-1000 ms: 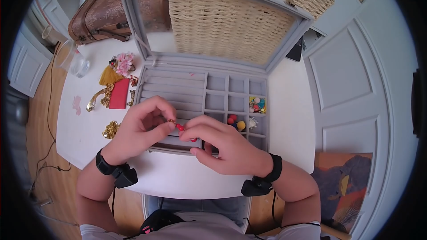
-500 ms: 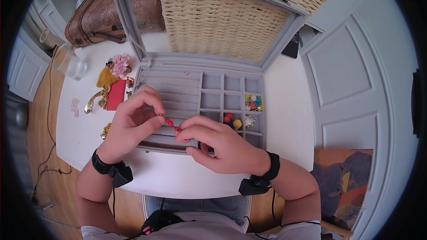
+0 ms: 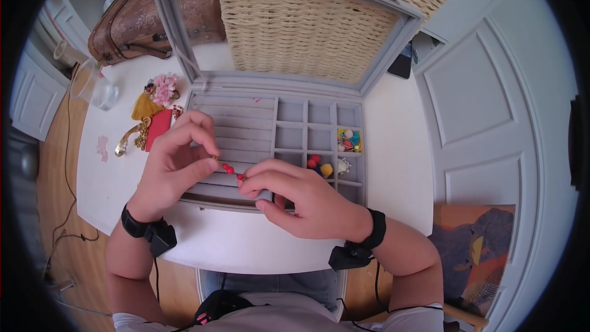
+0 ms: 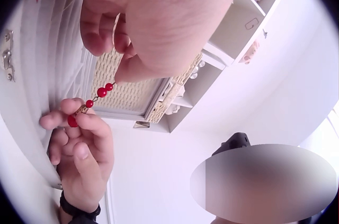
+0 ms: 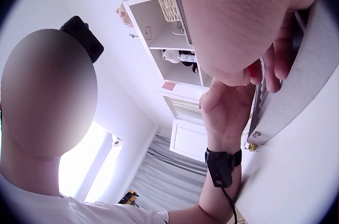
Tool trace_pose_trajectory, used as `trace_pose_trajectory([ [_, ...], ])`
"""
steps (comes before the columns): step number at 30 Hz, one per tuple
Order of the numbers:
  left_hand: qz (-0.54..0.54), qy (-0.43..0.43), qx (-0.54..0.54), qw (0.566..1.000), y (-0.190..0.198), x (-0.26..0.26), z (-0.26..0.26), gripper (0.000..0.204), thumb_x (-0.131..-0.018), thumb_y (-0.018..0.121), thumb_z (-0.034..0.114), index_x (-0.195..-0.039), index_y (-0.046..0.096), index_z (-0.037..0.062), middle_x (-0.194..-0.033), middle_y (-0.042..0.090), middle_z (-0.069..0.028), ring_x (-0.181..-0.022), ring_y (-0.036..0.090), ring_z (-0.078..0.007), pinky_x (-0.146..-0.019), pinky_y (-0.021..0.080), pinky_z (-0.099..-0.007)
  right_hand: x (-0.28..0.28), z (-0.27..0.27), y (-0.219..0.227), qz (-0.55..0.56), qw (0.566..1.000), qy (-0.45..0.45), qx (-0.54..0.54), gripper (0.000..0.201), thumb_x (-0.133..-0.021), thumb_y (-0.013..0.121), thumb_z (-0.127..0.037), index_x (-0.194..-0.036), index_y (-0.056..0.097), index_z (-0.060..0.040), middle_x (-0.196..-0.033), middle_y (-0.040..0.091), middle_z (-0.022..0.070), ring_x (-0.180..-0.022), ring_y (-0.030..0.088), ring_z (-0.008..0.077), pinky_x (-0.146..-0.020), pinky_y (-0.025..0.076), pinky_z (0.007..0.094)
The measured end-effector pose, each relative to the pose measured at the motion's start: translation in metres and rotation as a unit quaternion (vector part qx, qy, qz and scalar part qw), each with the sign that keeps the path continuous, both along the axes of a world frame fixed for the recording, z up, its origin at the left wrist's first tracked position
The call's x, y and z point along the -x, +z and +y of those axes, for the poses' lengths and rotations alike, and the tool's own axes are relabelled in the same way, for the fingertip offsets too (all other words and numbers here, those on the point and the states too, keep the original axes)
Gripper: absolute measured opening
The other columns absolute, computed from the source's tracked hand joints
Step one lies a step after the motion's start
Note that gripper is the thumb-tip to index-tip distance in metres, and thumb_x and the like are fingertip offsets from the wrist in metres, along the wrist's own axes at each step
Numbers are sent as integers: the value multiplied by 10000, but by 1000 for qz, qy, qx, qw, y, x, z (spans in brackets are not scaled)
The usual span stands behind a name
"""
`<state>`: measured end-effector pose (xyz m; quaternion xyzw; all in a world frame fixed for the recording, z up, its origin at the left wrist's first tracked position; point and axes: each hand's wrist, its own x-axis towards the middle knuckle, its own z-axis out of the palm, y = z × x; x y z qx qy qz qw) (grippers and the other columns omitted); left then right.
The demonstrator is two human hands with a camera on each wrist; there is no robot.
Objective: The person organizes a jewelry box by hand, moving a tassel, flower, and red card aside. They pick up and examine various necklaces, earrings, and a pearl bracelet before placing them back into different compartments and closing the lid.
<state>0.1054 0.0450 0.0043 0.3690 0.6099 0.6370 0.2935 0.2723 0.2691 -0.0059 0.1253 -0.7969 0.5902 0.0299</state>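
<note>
In the head view a short strand of red beads point(image 3: 230, 169) stretches between the two hands, over the front of a grey jewelry box point(image 3: 246, 124) with its lid raised. My left hand point(image 3: 171, 171) pinches one end between thumb and forefinger. The other end is in the fingers of my right hand point(image 3: 307, 200), lower and to the right. In the left wrist view, thin links join the beads point(image 4: 101, 92), and a gold-coloured piece point(image 4: 81, 110) sits by the right fingertips. Red and yellow pom-poms point(image 3: 326, 170) lie in a compartment beyond the right hand.
Left of the box lie a pink flower point(image 3: 165, 89), a yellow tassel point(image 3: 144, 107), a red card point(image 3: 158, 128) and gold chains point(image 3: 142, 132). A clear cup point(image 3: 106, 95) stands farther left. Behind are a brown case point(image 3: 153, 21) and a wicker basket point(image 3: 307, 31).
Both hands have shifted left, the left one farther, so they are wider apart. More of the red bead strand shows, drawn out between them.
</note>
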Motion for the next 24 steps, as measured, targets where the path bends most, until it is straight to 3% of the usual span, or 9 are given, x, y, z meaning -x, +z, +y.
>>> trace_pose_trajectory([
  [14,5,11,-8,1000,-1,-2,2,153,-981,743,-34,-1107,687,33,-1262,490,-69,-1146,511,-148,-986,505,-317,1,0,2,-3,1000,0,11,227,-1007,670,2,-1234,681,1,-1242,663,84,-891,728,172,-688,614,301],
  [24,-57,26,-34,997,-5,-5,3,156,-996,692,-71,-1124,671,15,-1266,515,-82,-992,646,-135,-882,563,-304,0,0,0,0,1000,-1,12,227,-1009,671,-13,-1236,685,-17,-1257,662,89,-852,711,193,-686,609,307],
])
